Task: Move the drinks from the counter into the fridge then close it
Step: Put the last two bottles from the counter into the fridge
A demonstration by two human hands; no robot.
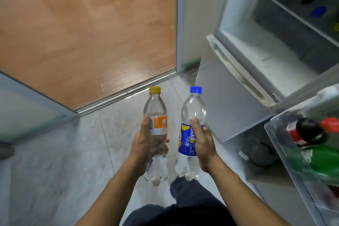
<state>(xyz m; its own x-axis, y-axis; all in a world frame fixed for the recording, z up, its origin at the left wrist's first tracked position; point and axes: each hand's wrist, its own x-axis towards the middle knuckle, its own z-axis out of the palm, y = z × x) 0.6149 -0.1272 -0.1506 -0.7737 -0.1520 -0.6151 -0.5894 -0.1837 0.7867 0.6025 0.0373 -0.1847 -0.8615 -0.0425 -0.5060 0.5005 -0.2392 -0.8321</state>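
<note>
Dark trouser legs [185, 207] fill the bottom centre of the frame, nearest the lens; above them both forearms reach forward over the pale tiled floor [55, 170].

Fridge [275, 46], upper right: open, its shelves carrying blurred drinks with dark and blue caps. Fridge door [293, 161], lower right: swung toward the viewer, its rack holding a green bottle [322, 163] and a dark bottle with a red label [304, 134], both lying tilted.

Blue-capped bottle [190, 134], centre: clear, blue-and-yellow label, gripped by the right hand [201, 145] curled round the label. Long axis near vertical, leaning slightly rightward at the top, cap up.

Orange-capped bottle [156, 134], just left of it: clear, orange label, held by the left hand [145, 143] wrapped round the mid-body below the label. Long axis upright, cap toward the top of the frame. Both bottles hang in mid-air over the floor, near each other but apart, left of the fridge.

Risks, as judged: with both hands occupied, neither is free to steady a shelf item, so an entering bottle may knock those already stored; smooth plastic may slip in a one-handed grip; the crowded door rack offers little room; closing the door demands a freed hand first.
</note>
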